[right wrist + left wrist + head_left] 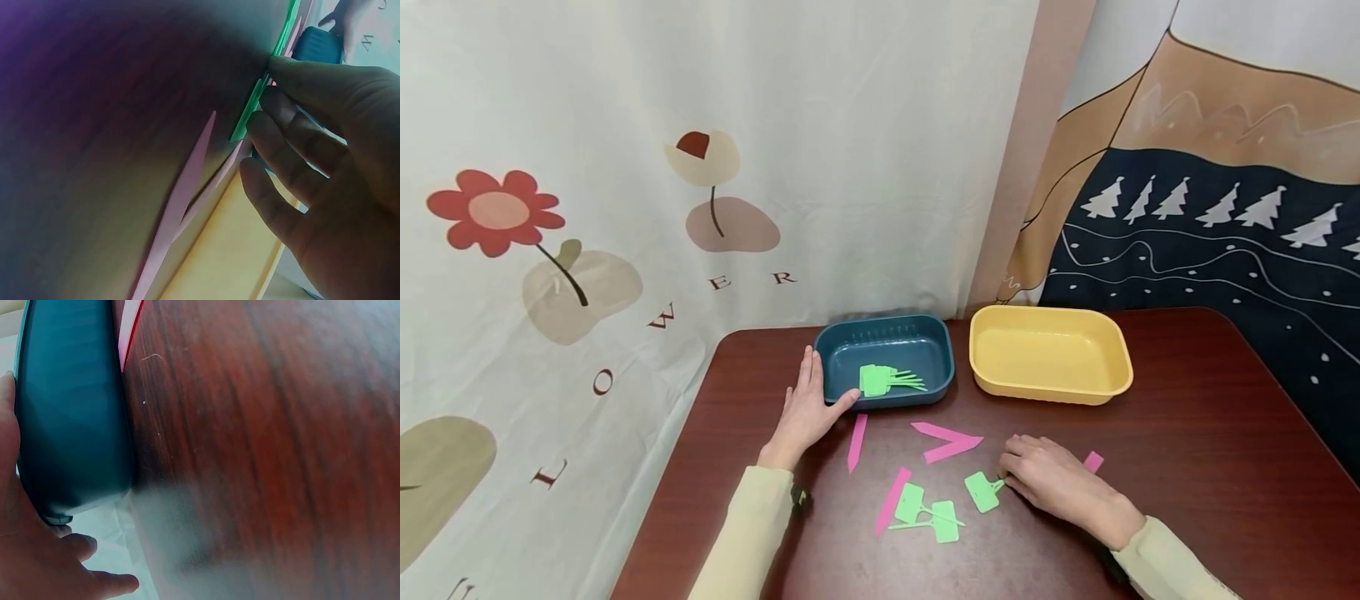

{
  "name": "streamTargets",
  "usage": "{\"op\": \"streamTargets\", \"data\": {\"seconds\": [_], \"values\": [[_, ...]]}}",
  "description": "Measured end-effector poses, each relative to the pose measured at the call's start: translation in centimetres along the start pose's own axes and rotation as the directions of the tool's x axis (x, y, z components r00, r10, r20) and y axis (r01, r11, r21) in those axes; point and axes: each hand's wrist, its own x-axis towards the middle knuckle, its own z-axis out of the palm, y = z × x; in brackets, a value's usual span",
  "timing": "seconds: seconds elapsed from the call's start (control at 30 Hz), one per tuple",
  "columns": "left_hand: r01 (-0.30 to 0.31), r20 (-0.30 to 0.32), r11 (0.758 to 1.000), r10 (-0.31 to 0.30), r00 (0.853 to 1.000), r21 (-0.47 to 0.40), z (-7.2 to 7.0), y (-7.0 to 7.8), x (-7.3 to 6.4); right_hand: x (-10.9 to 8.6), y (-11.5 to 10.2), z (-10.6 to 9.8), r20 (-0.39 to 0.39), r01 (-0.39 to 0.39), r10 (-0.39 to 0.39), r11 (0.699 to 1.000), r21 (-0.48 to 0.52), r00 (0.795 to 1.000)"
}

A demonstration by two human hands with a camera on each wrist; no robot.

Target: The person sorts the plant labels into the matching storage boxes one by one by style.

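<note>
A dark blue plastic basket [940,387] stands at the table's back, with several green T-shaped plant labels [876,380] lying in it. My left hand [806,414] holds its front left corner, thumb on the front rim and fingers along the left side. In the right wrist view, my right hand [331,144] pinches a green plant label [247,112] by its stem between thumb and fingertips. That label's plate [982,492] shows left of the hand in the head view. Two more green labels [946,522] lie crossed on the table, to the left.
Pink pointed plant labels lie about: one [857,443] before the basket, two overlapping [953,451] in the middle, one [892,502] beside the green pair, one [1093,462] partly behind my right hand. A yellow basket [1051,394] stands right of the blue one. A curtain [865,167] hangs behind.
</note>
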Motion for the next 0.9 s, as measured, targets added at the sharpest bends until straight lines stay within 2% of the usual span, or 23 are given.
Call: {"op": "streamTargets", "data": {"seconds": [0.37,0.57,0.9], "values": [[0.000,-0.003,1.000,0.000,1.000,-0.002,0.0,0.1,0.0,0.1,0.2,-0.4,-0.014,-0.005,0.005,1.000,-0.015,1.000],[0.000,-0.004,1.000,0.000,1.000,0.002,0.1,0.0,0.1,0.4,0.4,-0.9,-0.052,-0.017,0.017,1.000,0.005,0.999],[0.000,-0.010,1.000,0.000,1.000,-0.004,0.2,-0.1,0.2,1.8,0.2,-1.7,-0.024,-0.118,0.119,0.992,0.037,0.993]]}}
